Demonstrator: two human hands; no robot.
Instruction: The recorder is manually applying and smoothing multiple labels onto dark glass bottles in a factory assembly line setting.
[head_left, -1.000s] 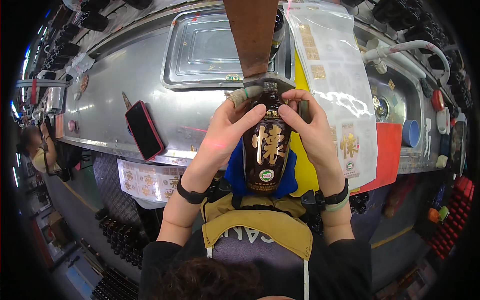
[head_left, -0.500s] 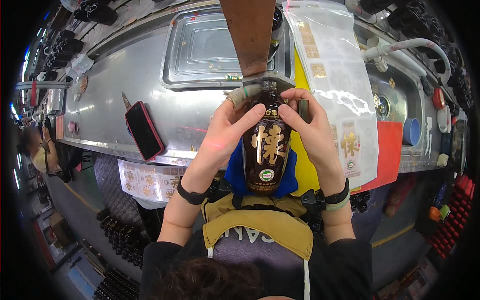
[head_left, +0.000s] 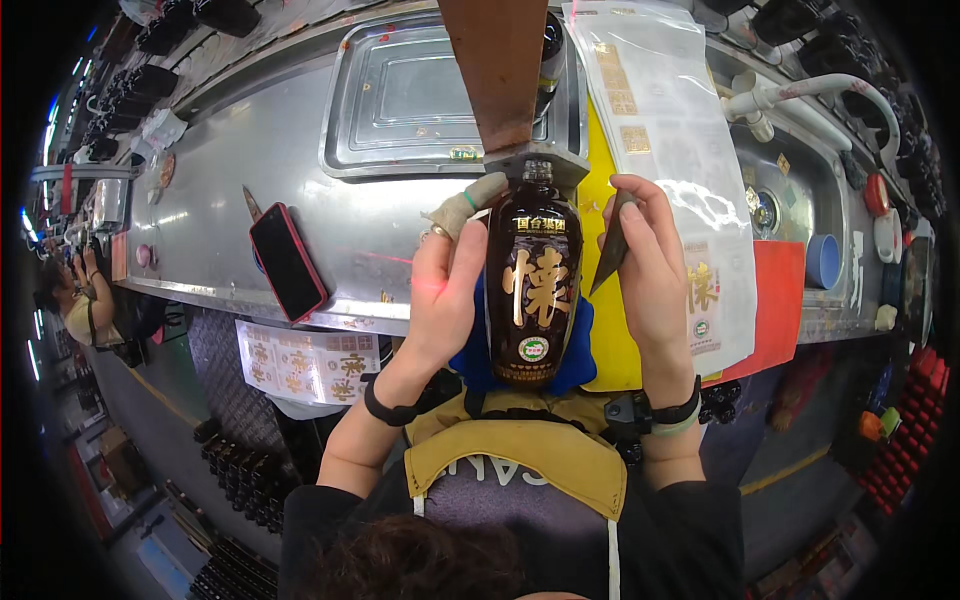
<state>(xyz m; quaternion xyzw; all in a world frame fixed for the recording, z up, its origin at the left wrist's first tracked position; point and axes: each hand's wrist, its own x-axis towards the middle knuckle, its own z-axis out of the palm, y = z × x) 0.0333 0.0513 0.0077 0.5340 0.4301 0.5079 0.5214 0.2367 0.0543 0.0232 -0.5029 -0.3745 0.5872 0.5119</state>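
A dark brown glossy bottle with gold lettering and a small round green-and-white mark lies in front of me on a blue cloth, its neck pointing away. My left hand is beside the bottle's left side, thumb and forefinger apart, holding nothing. A pale cloth finger cover sits on that forefinger, its tip close to the bottle's shoulder. To the bottle's right, my right hand pinches a dark, flat, pointed scraper between thumb and fingers. The scraper is apart from the bottle.
A brown upright post stands just beyond the bottle. Behind it lies a metal tray. A red-cased phone is at left. Decal sheets cover a yellow sheet at right, near a sink and blue cup. A person works far left.
Both hands have moved off the bottle's front and apart to its sides. The scraper in my right hand now shows clearly, tilted downward. The bottle has barely moved.
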